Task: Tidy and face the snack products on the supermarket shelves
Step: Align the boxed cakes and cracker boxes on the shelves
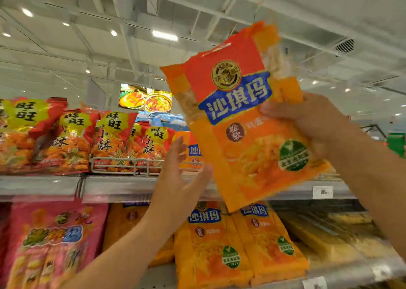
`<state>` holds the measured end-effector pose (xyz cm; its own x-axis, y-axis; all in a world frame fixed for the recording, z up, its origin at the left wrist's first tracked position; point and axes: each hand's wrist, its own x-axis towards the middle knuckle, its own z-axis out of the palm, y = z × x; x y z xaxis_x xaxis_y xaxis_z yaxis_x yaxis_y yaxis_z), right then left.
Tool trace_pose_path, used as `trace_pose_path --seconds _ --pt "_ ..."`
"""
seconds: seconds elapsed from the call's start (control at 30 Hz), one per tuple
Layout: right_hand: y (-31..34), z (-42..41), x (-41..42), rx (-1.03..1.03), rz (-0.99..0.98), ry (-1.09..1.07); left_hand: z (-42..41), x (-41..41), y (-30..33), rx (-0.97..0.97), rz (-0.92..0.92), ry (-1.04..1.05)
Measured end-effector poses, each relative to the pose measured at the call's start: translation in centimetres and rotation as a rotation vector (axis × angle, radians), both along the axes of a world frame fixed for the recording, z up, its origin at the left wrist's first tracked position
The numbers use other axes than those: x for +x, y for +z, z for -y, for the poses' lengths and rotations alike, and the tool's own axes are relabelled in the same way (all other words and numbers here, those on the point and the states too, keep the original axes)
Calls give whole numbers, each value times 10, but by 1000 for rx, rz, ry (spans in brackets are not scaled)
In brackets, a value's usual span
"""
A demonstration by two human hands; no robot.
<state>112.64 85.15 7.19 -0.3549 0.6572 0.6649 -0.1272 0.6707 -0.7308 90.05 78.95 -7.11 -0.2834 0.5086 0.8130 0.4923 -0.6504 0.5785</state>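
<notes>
My right hand (307, 123) grips the right edge of a large orange snack bag (241, 123) with a blue label, held up tilted in front of the top shelf (123, 185). My left hand (178, 174) is raised with straight fingers just left of the bag's lower edge; the thumb is near the bag, and contact is unclear. Another orange bag of the same kind (193, 154) stands on the top shelf behind my left hand. Two matching orange bags (211, 244) (272, 240) stand on the shelf below.
Red and yellow snack bags (72, 139) line the top shelf on the left, behind a white wire divider (123, 163). A pink bag (52, 242) stands at lower left. Yellow packs (329, 236) lie at lower right. A price tag (322, 192) hangs on the shelf rail.
</notes>
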Motion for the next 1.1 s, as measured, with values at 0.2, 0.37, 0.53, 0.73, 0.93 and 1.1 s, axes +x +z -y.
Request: trace_pose_path --seconds 0.2,0.37,0.53,0.73,0.93,1.1 --pt "-149 31 -59 -543 -133 184 67 -38 -48 -132 108 -25" --pt "-253 64 -87 -708 -151 152 113 -68 -128 -276 144 -11" --pt "-343 96 -100 -728 -105 21 148 -80 -212 -455 208 66" --pt "-357 98 -123 -810 -62 117 145 -92 -232 -535 283 167" --pt "-303 26 -163 -795 -5 138 107 -101 -176 -573 247 153" --pt "-263 -35 -196 -820 -4 134 60 -120 -147 -645 167 169"
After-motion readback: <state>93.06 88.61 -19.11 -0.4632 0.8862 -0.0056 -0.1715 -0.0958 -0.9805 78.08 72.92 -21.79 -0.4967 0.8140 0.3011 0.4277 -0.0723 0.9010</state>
